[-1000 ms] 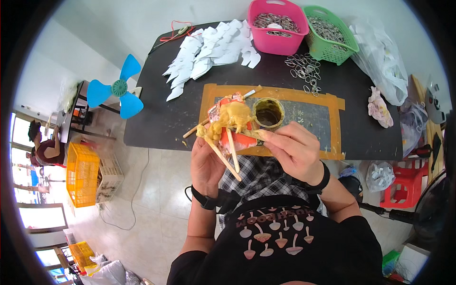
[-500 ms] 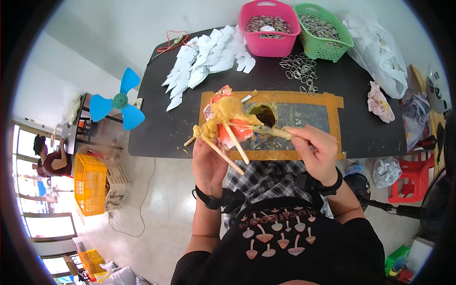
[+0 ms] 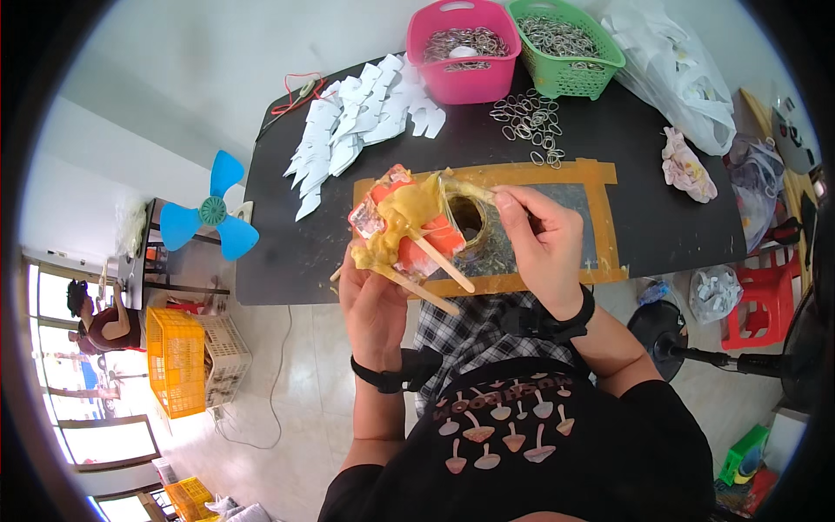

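My left hand point(image 3: 372, 306) is closed around a red-and-white piece of packaging point(image 3: 442, 233), raised over the near edge of the table. Thick yellow paste point(image 3: 409, 209) covers much of that piece. Two pale wooden sticks point(image 3: 445, 264) jut out of the paste toward me. My right hand point(image 3: 550, 248) pinches a paste-coated stick point(image 3: 477, 190), whose far end meets the paste at the upper right of the packaging. Just behind and below them stands a round open container point(image 3: 470, 219) smeared with paste, partly hidden by the packaging.
Brown tape point(image 3: 600, 213) frames a work patch on the black table point(image 3: 670, 230). White cut-out pieces point(image 3: 348, 122), loose metal rings point(image 3: 531, 122), and pink point(image 3: 461, 78) and green point(image 3: 570, 78) ring-filled baskets lie beyond. A crumpled cloth point(image 3: 687, 170) is at right, a blue-bladed fan point(image 3: 211, 209) at left.
My right hand has moved up and left, bringing its stick closer to the top of the paste. The packaging in my left hand has tilted, showing more of its printed face.
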`<move>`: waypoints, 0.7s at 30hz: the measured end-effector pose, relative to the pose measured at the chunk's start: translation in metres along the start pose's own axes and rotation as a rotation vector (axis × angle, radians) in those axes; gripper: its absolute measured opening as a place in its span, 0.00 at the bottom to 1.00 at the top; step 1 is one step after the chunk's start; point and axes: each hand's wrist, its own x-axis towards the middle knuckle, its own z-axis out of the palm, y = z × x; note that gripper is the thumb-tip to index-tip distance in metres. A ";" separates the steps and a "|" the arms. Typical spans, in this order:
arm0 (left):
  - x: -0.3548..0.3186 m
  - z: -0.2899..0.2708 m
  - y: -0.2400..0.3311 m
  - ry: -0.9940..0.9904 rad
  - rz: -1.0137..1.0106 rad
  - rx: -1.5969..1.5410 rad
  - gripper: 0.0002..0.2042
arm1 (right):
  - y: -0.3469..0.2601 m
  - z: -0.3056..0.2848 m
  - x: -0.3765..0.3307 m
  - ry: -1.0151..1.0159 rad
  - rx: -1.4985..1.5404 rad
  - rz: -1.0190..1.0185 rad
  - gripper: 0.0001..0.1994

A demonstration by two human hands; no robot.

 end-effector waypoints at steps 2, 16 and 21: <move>-0.002 -0.004 -0.002 0.002 -0.031 -0.033 0.20 | -0.004 0.003 -0.003 0.002 0.060 0.014 0.07; -0.001 0.001 -0.012 0.055 -0.006 -0.122 0.24 | -0.013 -0.024 -0.012 -0.379 -0.104 -0.351 0.13; 0.002 0.011 -0.016 0.096 0.041 -0.214 0.23 | -0.007 -0.037 -0.018 -0.406 0.030 -0.108 0.10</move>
